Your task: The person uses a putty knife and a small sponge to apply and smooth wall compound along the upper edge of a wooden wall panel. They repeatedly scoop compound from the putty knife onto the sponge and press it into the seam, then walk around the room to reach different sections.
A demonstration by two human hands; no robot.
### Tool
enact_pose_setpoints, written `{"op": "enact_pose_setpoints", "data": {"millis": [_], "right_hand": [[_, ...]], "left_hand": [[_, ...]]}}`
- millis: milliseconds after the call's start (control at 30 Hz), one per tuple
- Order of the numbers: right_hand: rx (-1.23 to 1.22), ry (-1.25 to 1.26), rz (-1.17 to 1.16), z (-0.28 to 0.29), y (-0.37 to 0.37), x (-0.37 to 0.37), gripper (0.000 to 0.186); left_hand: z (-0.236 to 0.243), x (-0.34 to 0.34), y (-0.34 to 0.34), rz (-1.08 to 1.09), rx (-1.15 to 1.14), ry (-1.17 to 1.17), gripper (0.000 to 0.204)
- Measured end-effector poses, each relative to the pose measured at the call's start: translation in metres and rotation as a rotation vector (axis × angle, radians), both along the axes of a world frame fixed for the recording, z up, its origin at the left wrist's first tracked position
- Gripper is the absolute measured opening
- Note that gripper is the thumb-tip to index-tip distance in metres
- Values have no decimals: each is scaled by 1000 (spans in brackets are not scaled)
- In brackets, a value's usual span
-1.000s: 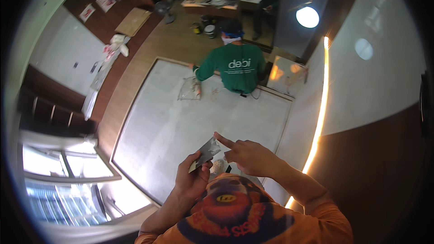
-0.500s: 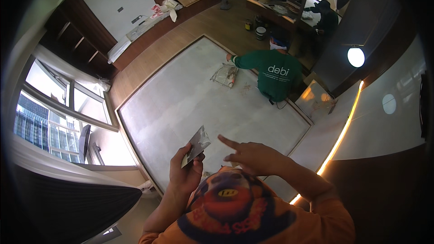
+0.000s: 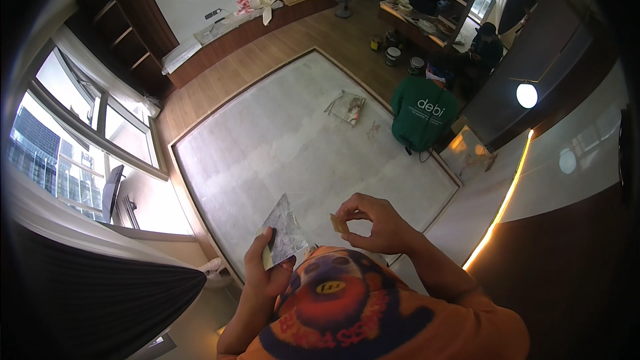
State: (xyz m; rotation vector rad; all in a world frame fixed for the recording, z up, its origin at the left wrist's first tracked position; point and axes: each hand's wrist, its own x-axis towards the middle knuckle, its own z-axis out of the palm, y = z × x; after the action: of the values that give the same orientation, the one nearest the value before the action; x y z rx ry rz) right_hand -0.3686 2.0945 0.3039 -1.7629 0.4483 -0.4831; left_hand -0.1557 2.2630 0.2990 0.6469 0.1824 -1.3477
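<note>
Fingers of the left hand (image 3: 262, 268) are gripping a flat grey plate (image 3: 285, 235), tilted above the platform (image 3: 260, 143) toward its near corner; curled fingers of the right hand (image 3: 380, 222) are pinching a small tan piece (image 3: 338, 224); a flat packet (image 3: 346, 107) is lying by the platform's far right edge.

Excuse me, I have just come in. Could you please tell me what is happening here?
A person holds a flat grey plate in the left hand and pinches a small tan piece in the right hand; the two things are apart. Beyond the hands is a broad pale grey surface with a raised border. By its far right side, another person in a green top has their back turned.
</note>
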Motion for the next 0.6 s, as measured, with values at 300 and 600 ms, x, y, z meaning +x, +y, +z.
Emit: {"op": "enact_pose_setpoints", "data": {"millis": [300, 600], "right_hand": [[338, -156, -196, -4, 30, 51, 11], [950, -281, -52, -7, 30, 88, 10]], "left_hand": [[0, 14, 37, 82, 49, -10, 24], [-10, 15, 49, -72, 52, -42, 33]]}}
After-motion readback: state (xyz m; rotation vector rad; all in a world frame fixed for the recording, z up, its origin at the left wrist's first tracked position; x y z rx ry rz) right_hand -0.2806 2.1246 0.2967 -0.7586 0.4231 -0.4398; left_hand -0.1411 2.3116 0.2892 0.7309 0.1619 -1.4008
